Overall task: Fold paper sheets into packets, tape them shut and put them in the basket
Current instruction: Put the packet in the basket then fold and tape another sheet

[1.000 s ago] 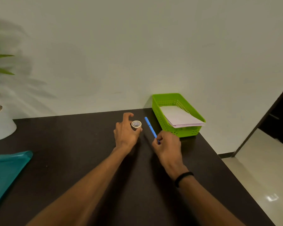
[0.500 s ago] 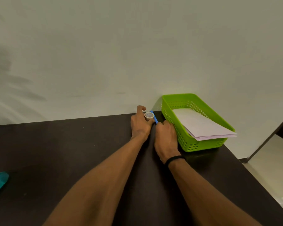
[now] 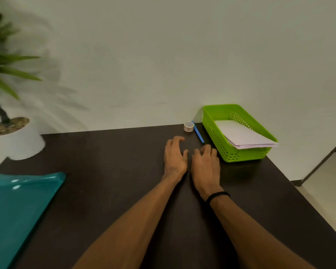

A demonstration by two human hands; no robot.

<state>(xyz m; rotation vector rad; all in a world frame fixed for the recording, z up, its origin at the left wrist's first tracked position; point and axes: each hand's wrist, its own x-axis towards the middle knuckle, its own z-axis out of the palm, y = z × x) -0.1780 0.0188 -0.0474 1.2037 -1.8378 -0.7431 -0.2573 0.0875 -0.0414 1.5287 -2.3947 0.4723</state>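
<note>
A small roll of tape stands at the far edge of the dark table, by the wall. A blue pen lies just right of it. The green basket sits at the table's far right with white folded paper in it, sticking out over the near rim. My left hand and my right hand hover side by side over the table, a little nearer than the tape and pen, fingers loosely bent and holding nothing.
A teal tray lies at the near left of the table. A potted plant in a white pot stands at the far left. The table's right edge drops to a pale floor.
My left hand has let go of the tape and my right hand the pen, both left at the far edge. Both hands have drawn back toward me.
</note>
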